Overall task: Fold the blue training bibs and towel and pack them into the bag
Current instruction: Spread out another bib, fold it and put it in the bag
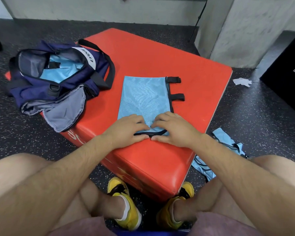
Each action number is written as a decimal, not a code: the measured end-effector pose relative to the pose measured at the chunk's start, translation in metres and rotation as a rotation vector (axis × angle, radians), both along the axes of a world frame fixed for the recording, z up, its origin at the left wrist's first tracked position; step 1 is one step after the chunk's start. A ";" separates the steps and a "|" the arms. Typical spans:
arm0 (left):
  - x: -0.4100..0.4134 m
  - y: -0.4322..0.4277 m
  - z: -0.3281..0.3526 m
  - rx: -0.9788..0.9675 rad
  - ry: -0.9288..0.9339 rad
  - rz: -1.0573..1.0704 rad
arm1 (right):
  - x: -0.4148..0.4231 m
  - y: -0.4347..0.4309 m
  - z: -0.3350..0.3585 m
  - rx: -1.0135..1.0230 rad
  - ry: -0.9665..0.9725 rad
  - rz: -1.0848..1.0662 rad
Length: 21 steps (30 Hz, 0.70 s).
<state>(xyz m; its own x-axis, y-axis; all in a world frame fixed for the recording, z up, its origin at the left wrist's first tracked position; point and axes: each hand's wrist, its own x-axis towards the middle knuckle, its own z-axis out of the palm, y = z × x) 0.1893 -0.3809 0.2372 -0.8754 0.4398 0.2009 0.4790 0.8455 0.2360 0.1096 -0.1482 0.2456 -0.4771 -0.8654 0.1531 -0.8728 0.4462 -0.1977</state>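
A light blue mesh bib [144, 97] with black trim lies folded lengthwise on the red padded box [191, 65]. Two black straps stick out at its far right edge. My left hand [126, 129] and my right hand [174, 129] both sit on the bib's near end, fingers curled and pinching the black-edged hem. The navy bag [61, 79] lies open on the box's left corner, with folded blue fabric [61, 70] inside it. Another blue bib [218, 154] lies crumpled on the floor by my right knee.
The box stands on dark speckled floor between my knees, my yellow shoes [124, 203] at its near corner. A white scrap [243, 82] lies on the floor at right, beside a black box [286, 65]. Grey concrete walls and a pillar [237, 28] stand behind.
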 end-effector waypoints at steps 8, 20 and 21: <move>-0.004 0.003 0.011 -0.099 0.016 0.060 | -0.004 -0.002 0.003 0.031 0.099 0.014; -0.001 -0.027 0.049 0.468 -0.289 0.418 | -0.012 0.007 0.036 -0.298 -0.351 -0.294; -0.003 -0.028 0.050 0.544 -0.256 0.453 | -0.015 0.007 0.038 -0.367 -0.404 -0.311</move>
<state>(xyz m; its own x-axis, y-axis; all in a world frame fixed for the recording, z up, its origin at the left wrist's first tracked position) 0.1858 -0.4090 0.2873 -0.9956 -0.0779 0.0529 -0.0142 0.6794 0.7336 0.0951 -0.1415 0.2833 -0.7803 -0.6022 0.1687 -0.5375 0.5078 -0.6732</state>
